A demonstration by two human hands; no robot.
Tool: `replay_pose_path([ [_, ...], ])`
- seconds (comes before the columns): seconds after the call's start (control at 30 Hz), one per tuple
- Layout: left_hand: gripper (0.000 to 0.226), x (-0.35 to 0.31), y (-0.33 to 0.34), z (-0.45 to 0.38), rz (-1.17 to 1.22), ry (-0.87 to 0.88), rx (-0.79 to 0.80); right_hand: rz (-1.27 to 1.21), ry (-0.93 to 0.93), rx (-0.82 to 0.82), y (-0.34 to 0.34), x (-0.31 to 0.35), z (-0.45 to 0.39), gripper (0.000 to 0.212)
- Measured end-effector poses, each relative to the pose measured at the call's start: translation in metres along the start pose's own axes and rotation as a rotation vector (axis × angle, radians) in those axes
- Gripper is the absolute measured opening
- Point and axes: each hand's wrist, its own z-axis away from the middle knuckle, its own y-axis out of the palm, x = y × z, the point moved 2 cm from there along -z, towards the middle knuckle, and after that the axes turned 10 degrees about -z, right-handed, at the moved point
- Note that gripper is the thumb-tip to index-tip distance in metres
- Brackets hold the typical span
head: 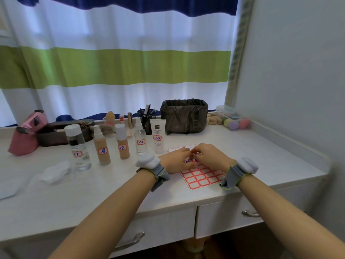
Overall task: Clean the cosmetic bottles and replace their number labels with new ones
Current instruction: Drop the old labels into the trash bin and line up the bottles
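Note:
Several cosmetic bottles stand in a row on the white desk, each with a red-framed number label: a clear bottle (pixel 78 146), two beige foundation bottles (pixel 101 146) (pixel 122 142), a small clear spray bottle (pixel 140 139) and a white tube (pixel 158 136). A sheet of red-framed labels (pixel 202 176) lies in front of me. My left hand (pixel 175 160) and my right hand (pixel 211 156) meet over the sheet's far end, fingertips curled together as if pinching a label there. What they pinch is hidden.
A bin with a dark liner (pixel 184 115) stands behind the hands. White wipes (pixel 56 171) lie at the left. A pink pouch (pixel 26 135), a dark tray (pixel 61 131), a pen cup (pixel 146 114) and coloured sponges (pixel 235 122) line the back. Drawers are below the desk edge.

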Motion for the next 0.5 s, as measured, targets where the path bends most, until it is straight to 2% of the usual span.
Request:
replay_pose_path([
  [0.1, 0.054, 0.008, -0.003, 0.013, 0.039, -0.013, -0.058, -0.025, -0.087, -0.085, 0.002, 0.011, -0.002, 0.034],
  [0.23, 0.052, 0.031, -0.014, 0.050, 0.045, -0.043, -0.119, -0.128, -0.220, -0.112, 0.012, 0.044, -0.003, 0.029],
  [0.5, 0.037, 0.089, -0.029, 0.145, 0.048, -0.213, -0.177, -0.212, -0.382, 0.019, 0.053, 0.141, -0.004, 0.028],
])
